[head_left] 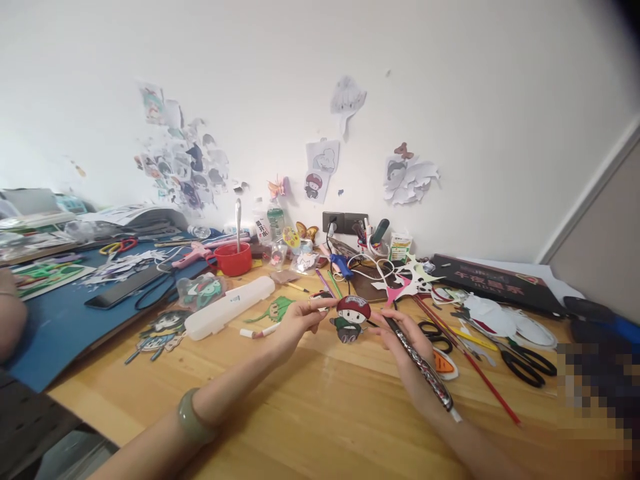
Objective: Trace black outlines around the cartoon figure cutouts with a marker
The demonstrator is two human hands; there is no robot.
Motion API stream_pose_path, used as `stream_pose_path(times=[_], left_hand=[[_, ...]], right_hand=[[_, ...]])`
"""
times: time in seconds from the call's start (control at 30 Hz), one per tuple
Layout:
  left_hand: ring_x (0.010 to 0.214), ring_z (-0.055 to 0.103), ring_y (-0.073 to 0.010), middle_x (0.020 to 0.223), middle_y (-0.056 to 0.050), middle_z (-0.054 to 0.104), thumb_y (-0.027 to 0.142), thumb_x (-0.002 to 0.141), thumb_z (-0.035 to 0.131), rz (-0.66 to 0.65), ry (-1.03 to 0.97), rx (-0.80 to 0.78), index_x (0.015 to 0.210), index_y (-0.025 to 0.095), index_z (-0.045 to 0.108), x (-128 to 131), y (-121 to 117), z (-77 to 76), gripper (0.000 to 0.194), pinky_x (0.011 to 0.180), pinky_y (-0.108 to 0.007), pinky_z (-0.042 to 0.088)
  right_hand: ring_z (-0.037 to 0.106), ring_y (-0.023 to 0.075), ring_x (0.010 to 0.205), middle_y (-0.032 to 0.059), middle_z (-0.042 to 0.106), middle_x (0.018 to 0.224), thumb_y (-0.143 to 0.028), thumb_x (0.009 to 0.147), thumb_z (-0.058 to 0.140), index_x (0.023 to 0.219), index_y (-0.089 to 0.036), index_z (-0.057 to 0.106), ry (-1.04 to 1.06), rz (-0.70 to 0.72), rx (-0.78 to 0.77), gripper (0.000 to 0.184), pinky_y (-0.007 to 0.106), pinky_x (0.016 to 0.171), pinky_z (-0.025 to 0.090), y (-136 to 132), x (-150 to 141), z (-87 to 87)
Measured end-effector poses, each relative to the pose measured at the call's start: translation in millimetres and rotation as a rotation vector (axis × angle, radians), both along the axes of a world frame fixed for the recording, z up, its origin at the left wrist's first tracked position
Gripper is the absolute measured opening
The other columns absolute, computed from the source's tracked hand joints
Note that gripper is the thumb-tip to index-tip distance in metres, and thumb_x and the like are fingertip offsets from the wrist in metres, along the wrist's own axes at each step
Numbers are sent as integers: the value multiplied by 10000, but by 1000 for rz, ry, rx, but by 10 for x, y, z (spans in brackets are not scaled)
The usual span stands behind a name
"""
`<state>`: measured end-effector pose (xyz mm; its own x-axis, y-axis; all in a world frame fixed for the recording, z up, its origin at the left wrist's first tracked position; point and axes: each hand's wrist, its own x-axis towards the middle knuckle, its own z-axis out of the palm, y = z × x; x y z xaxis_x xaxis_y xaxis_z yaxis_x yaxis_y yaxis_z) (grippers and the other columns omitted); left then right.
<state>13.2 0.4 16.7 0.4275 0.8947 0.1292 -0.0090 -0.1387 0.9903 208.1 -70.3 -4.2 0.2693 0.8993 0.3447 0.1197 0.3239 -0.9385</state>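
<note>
My left hand [300, 323] is closed, its thumb and fingertips pinching the left edge of a small cartoon-figure cutout [351, 319] with a dark red hat and green clothes. The cutout is held up above the wooden table, its printed side towards me. A patterned pen [423, 365] lies across my right hand [407, 337], which is closed around it. The pen's front end points up towards the cutout, and the right fingertips are close to the cutout's right edge; whether they touch it I cannot tell. A green leaf-shaped cutout [274, 311] lies behind my left hand.
A white pencil case [230, 308] and a red mug [233, 259] stand left on the table [300, 413]. Black-handled scissors [529, 363] and a red pencil [493, 387] lie at right. A blue mat [55, 340] covers the left side, with another person's arm [10, 313] at its edge.
</note>
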Motion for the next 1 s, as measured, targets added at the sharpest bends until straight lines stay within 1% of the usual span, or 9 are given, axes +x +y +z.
stream_pose_path(times=[0.13, 0.23, 0.33, 0.47, 0.57, 0.63, 0.8, 0.93, 1.0], left_hand=[[506, 294, -68, 699, -13, 570, 308, 723, 580, -22, 38, -9, 1072, 169, 640, 0, 15, -56, 380, 496, -201, 258], [483, 297, -59, 676, -6, 570, 319, 727, 576, -18, 75, -8, 1072, 175, 639, 1, 19, -70, 379, 485, -196, 272], [472, 326, -58, 643, 2, 562, 336, 747, 568, 11, 139, -5, 1068, 163, 638, 2, 26, -73, 372, 475, -194, 293], [527, 443, -74, 761, -15, 589, 317, 820, 542, 126, 270, 8, 1025, 132, 615, -45, 87, -119, 286, 500, -201, 374], [661, 545, -111, 877, -40, 581, 313, 875, 509, 187, 392, 24, 1006, 116, 560, -129, 163, -166, 243, 590, -254, 466], [745, 571, -139, 909, -46, 578, 314, 885, 500, 197, 470, 47, 993, 112, 552, -186, 210, -186, 236, 656, -295, 492], [815, 572, -160, 891, -39, 590, 297, 863, 533, 167, 641, 169, 905, 107, 576, -244, 229, -206, 199, 757, -352, 470], [767, 564, -191, 786, -37, 620, 220, 788, 558, 108, 729, 282, 784, 140, 631, -201, 104, -188, 108, 742, -338, 435], [793, 563, -201, 821, -46, 636, 189, 771, 522, 35, 726, 349, 796, 165, 655, -159, 13, -164, 137, 757, -313, 418]], right_hand=[[652, 187, 750, 58, 660, 1005, -256, 801, 496, 965, -215, 520, -8, -69, -55, 171, 278, 592, 440, -41, -19, 57], [642, 162, 669, 53, 665, 997, -277, 792, 499, 952, -215, 530, -26, -110, -115, 174, 264, 554, 425, -68, -40, 108], [618, 145, 589, 43, 683, 916, -278, 769, 524, 934, -212, 551, -46, -177, -194, 180, 267, 568, 432, -55, -28, 120], [588, 138, 578, 33, 684, 827, -259, 749, 528, 931, -209, 561, -20, -256, -195, 191, 264, 583, 437, 39, 64, 40], [561, 136, 561, 30, 679, 781, -275, 741, 532, 928, -206, 570, -3, -299, -178, 202, 252, 537, 414, 105, 134, -36], [552, 135, 551, 28, 677, 765, -278, 733, 540, 920, -203, 578, 3, -303, -170, 205, 246, 514, 404, 123, 158, -63], [529, 129, 527, 15, 663, 716, -271, 732, 545, 917, -202, 578, 5, -299, -169, 200, 240, 487, 393, 119, 170, -53], [502, 116, 530, 8, 647, 705, -279, 748, 540, 904, -202, 574, -14, -283, -172, 177, 233, 499, 390, 113, 173, -26], [497, 117, 535, 9, 642, 682, -296, 754, 541, 884, -196, 577, -32, -258, -187, 168, 232, 503, 392, 112, 167, -15]])
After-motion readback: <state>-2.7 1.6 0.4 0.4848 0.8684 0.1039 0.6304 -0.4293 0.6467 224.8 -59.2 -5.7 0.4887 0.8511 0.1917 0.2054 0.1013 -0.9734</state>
